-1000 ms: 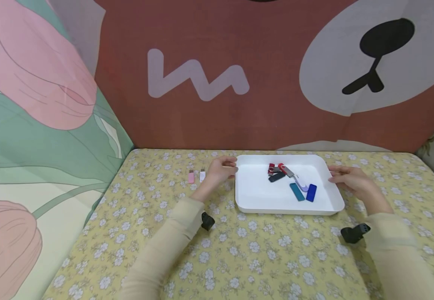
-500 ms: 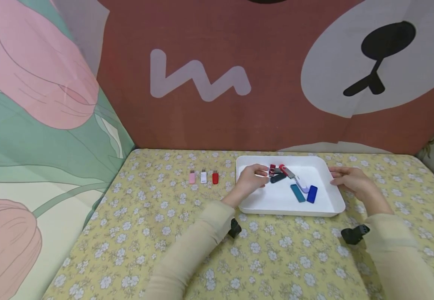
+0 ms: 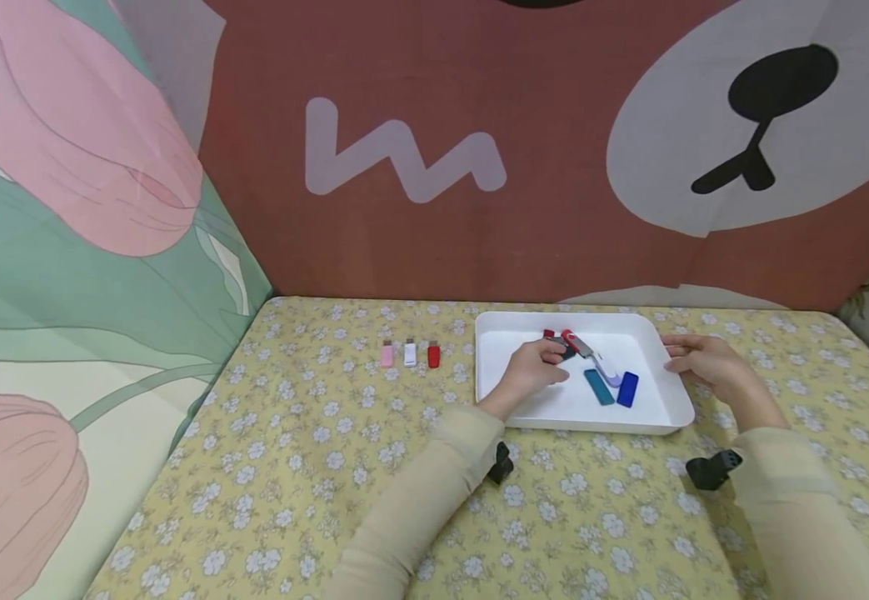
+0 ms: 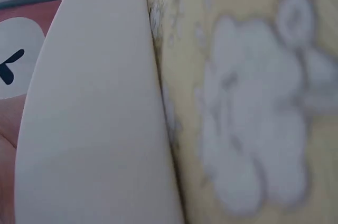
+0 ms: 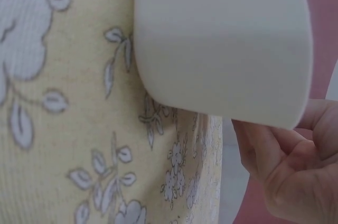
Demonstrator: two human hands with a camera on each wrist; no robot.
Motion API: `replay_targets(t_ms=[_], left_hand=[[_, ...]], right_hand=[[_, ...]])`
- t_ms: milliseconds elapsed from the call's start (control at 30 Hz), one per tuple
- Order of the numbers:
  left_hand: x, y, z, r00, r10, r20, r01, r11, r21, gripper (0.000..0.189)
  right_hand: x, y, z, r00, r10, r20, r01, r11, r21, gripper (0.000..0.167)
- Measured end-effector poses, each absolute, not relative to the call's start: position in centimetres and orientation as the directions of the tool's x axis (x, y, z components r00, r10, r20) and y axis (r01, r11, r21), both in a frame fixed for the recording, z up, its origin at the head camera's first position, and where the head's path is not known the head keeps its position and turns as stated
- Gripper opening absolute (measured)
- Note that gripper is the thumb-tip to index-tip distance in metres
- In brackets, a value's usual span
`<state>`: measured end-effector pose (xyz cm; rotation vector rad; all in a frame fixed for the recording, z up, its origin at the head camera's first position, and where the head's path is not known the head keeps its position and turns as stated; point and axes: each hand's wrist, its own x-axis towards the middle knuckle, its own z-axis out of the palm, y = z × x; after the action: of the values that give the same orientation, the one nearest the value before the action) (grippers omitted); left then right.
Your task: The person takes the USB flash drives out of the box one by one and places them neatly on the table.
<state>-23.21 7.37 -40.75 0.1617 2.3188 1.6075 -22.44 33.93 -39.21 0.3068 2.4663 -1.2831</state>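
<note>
A white tray (image 3: 494,408) holds several USB flash drives. My left hand (image 3: 530,371) reaches inside it, thumb and fingers apart, beside a black flash drive (image 3: 568,351) that the fingers partly cover. A dark red flash drive (image 3: 548,333) shows just beyond the fingertips. Close by are a red swivel flash drive (image 3: 573,341), a purple one (image 3: 608,374), a teal one (image 3: 598,387) and a blue one (image 3: 627,389). At the tray's right end, my right hand (image 3: 715,367) holds the rim; the right wrist view shows its fingers against the wall.
Left of the tray, a pink flash drive (image 3: 387,354), a white one (image 3: 410,353) and a red one (image 3: 433,355) lie in a row on the flowered tablecloth (image 3: 292,467). A printed backdrop (image 3: 404,242) rises behind the table.
My left hand has moved right, from the tray's left edge to the drives inside, uncovering the red flash drive on the cloth. The right hand stays at the rim.
</note>
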Motion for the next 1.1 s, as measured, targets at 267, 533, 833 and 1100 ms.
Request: replay_targets(t_ms=[267,533,833,1100], left_hand=[[-23.0,9.0,-41.3,-0.949,0.26,-0.178,-0.048,0.439,0.897,0.037],[-22.6,10.4,-41.6,-0.948,0.271,-0.164,-0.038,0.417,0.908,0.039],[-22.4,11.2,-41.8,-0.957,0.229,-0.18,-0.067,0.429,0.901,0.04],[-22.2,11.7,-41.9,-0.96,0.209,-0.184,-0.053,0.51,0.859,0.041]], right_hand=[[-22.4,34.1,-39.2,-0.917,0.02,-0.398,0.338,0.568,-0.751,0.064],[-22.3,33.9,-39.3,-0.92,0.027,-0.391,0.334,0.575,-0.747,0.064],[-22.4,34.0,-39.2,-0.918,0.027,-0.395,0.335,0.584,-0.74,0.064],[-22.3,33.8,-39.2,-0.916,0.039,-0.399,0.345,0.583,-0.735,0.063]])
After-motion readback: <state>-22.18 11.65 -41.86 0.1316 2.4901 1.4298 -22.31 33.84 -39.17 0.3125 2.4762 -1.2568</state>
